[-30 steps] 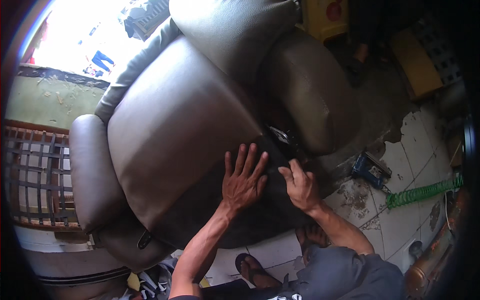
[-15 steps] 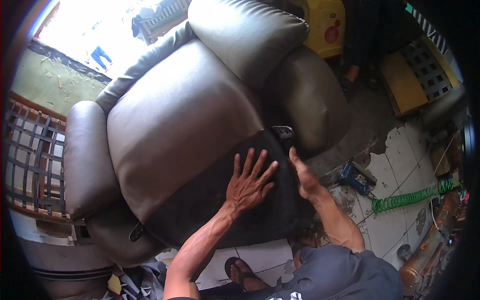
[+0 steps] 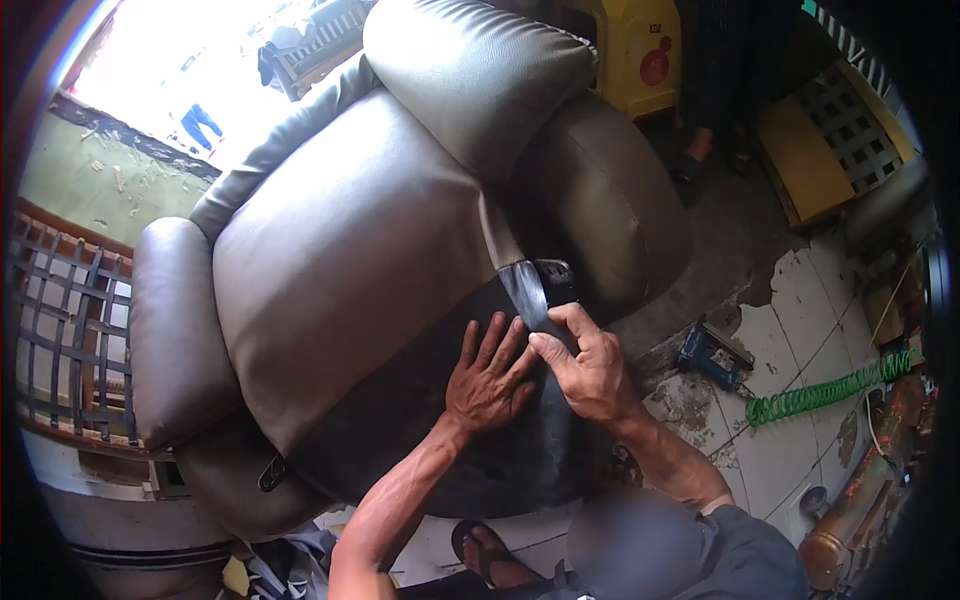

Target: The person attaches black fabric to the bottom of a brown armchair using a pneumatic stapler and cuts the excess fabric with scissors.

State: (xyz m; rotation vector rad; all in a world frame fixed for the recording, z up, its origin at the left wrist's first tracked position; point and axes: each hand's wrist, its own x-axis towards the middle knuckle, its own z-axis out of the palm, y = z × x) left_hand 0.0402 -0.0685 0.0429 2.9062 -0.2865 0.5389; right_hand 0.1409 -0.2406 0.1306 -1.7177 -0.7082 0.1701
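A brown-grey leather armchair [image 3: 330, 240] lies before me with a dark fabric panel [image 3: 380, 420] along its near part. My left hand [image 3: 492, 376] lies flat on that panel, fingers stretched out. Just right of it, my right hand [image 3: 580, 355] grips the panel's lifted right edge between thumb and fingers; the folded-back edge [image 3: 521, 290] shows a paler grey strip. A black metal bracket [image 3: 553, 278] sits beside this edge, and a second one [image 3: 270, 472] is at the chair's lower left.
A blue pneumatic stapler [image 3: 710, 355] with a green coiled hose [image 3: 815, 400] lies on cracked floor tiles at right. Webbed wooden frames stand at left [image 3: 70, 330] and upper right [image 3: 840, 140]. A person's legs [image 3: 715, 80] stand beside a yellow plastic object [image 3: 625, 60]. A rusty cylinder [image 3: 840, 530] lies at lower right.
My right hand has shifted left and closed on the panel's edge, lifting and folding it back so the pale strip shows. My left hand stays spread on the panel, slightly shifted.
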